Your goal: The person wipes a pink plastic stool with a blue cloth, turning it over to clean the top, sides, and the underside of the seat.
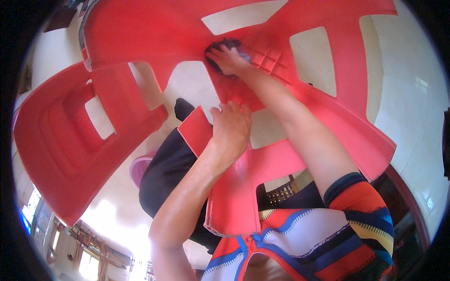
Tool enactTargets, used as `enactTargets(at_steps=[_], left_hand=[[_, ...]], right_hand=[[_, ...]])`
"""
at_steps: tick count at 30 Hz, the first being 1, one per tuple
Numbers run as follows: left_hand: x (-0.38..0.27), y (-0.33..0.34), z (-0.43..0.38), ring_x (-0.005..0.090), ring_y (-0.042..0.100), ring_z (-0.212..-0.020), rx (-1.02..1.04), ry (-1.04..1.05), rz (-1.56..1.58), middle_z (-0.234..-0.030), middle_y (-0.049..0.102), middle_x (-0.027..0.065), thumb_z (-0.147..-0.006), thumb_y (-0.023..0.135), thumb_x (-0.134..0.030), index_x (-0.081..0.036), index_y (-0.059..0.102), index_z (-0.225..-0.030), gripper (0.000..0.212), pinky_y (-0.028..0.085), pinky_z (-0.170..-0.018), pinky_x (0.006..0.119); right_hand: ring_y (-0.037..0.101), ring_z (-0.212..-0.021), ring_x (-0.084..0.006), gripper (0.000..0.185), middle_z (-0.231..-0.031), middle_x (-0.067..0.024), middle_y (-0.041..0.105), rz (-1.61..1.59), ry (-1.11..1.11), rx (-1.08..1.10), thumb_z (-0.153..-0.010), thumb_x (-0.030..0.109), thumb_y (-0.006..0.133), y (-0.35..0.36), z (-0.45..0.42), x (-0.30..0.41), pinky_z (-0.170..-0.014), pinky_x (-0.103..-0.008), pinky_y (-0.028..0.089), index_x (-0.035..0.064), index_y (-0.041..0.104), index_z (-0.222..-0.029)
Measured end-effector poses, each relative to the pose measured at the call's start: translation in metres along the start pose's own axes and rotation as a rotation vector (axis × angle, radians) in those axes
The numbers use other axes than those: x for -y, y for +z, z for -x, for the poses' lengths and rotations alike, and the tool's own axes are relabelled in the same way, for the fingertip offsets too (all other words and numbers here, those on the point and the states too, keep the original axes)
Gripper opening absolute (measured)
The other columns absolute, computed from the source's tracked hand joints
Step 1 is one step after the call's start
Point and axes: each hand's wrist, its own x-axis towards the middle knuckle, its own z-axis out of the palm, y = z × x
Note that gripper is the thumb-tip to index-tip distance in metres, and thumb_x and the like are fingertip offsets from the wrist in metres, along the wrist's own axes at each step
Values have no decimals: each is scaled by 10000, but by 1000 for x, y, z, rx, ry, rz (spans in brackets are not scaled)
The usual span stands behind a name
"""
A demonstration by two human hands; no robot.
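Note:
A red plastic chair [277, 158] lies tipped over in front of me, its ribbed underside [269, 59] facing up. My right hand [226, 58] presses a dark, bunched cloth [214, 66] against that underside near the ribs. Closer to my body, my left hand [232, 124] grips the chair by an edge beside a leg; its fingertips curl over the plastic. One leg [232, 217] reaches back to my striped shirt. To the left is a curved red plastic backrest [66, 140] with a slot in it; I cannot tell whether it belongs to the same chair.
A pink basin [139, 170] stands on the glossy pale floor [404, 98], partly behind my dark-trousered leg [165, 175]. Dark wooden furniture [404, 203] is at the lower right. Bright windows [89, 265] show at the lower left.

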Motion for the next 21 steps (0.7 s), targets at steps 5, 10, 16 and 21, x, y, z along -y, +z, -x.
enactTargets(at_steps=[5,10,16,21], left_hand=[[9,1,5,313,519,-969,-9,-21,15,-1052,528,183,-731,587,-179,-8,476,-1189,501,398,-786,465],[14,-1,3,286,532,-907,-42,-11,-3,-1010,534,160,-723,608,-215,-23,496,-1116,452,419,-718,446],[11,8,-4,243,557,-800,-392,-11,-176,-908,537,118,-712,625,-211,-67,503,-1032,371,446,-600,413],[11,13,-9,243,565,-822,-578,-39,-139,-903,539,123,-728,574,-157,-63,488,-1048,345,453,-614,414]], right_hand=[[474,-989,-254,419,-1136,-29,524,11,111,139,-761,197,531,-8,-11,10,-683,-413,449,156,514,-1178],[504,-920,-258,289,-1043,-63,565,-11,200,394,-756,151,521,-13,-7,18,-671,-402,458,86,568,-1034],[498,-954,-299,271,-1088,-105,533,-60,312,166,-781,162,508,-10,33,8,-729,-431,457,52,579,-1018],[456,-1061,-331,287,-1158,-99,520,-267,117,485,-822,190,449,-42,51,24,-791,-543,404,66,588,-1041]])
